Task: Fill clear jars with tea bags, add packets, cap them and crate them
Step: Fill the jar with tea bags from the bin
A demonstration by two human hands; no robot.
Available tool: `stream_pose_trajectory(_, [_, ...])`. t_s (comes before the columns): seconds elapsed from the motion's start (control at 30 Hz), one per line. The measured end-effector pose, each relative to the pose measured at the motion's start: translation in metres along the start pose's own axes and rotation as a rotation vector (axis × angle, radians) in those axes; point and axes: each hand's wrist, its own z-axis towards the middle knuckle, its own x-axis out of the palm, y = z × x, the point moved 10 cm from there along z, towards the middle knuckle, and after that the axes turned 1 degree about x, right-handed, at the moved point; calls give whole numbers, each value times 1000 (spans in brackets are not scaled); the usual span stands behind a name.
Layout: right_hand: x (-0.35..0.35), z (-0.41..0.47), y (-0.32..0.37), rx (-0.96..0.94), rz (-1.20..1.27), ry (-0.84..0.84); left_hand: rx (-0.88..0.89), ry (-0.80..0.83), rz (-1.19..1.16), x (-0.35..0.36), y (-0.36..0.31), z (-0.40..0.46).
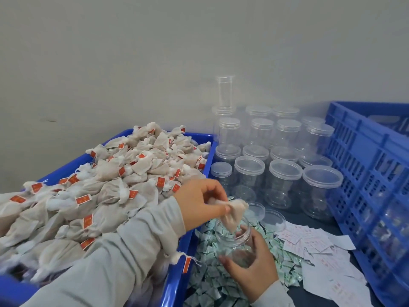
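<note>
Head view:
Left hand (pixel 200 202): pinches a tea bag (pixel 234 212) by its top, its lower end dipping into the jar mouth.
Right hand (pixel 251 264): fingers curled round the open clear jar (pixel 234 238), held over the green packets (pixel 212 284) at the table's near edge.
Blue tray (pixel 177 273): left side, heaped with tea bags.
Capped jars (pixel 283 173): far side.
Blue crate (pixel 365 173): right edge.
Loose lids (pixel 272 220): beside the paper slips (pixel 309 240).

Left hand (pixel 200 201) pinching, right hand (pixel 250 260) cupped (fingers curled, apparently gripping), sleeves grey.
</note>
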Motion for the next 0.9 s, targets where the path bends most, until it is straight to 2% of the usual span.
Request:
stream_pose_trajectory(0.1, [0, 2, -2, 19, 47, 10, 101, 104, 220, 23, -12, -6])
stream_pose_trajectory(0.2, [-4, 4, 1, -21, 38, -22, 181, 189, 551, 39, -16, -8])
stream_pose_trajectory(0.3, [-5, 3, 8, -61, -4, -38, 192, 297, 621, 53, -13, -11])
stream_pose_trajectory(0.37, [-7, 2, 12, -73, -11, -43, 204, 220, 523, 45, -20, -11])
stream_pose_trajectory(0.43, [-8, 0, 15, -81, -32, -49, 208, 39, 468, 17, -24, -5])
stream_pose_trajectory(0.5, [-10, -1, 13, -71, -14, -54, 111, -104, 535, -18, -13, 6])
stream_pose_trajectory(0.57, [-9, -1, 9, -32, 12, -29, -87, -136, 691, -52, 13, 15])
stream_pose_trajectory(0.63, [-8, -2, 9, -19, 14, -13, -305, -59, 844, -77, 45, 13])
stream_pose_trajectory(0.7, [-8, -2, 10, -21, 3, -10, -420, 71, 936, -83, 65, 4])
stream_pose_trajectory(0.9, [-8, -2, 8, -13, -11, -16, -475, 312, 1026, -59, 78, -3])
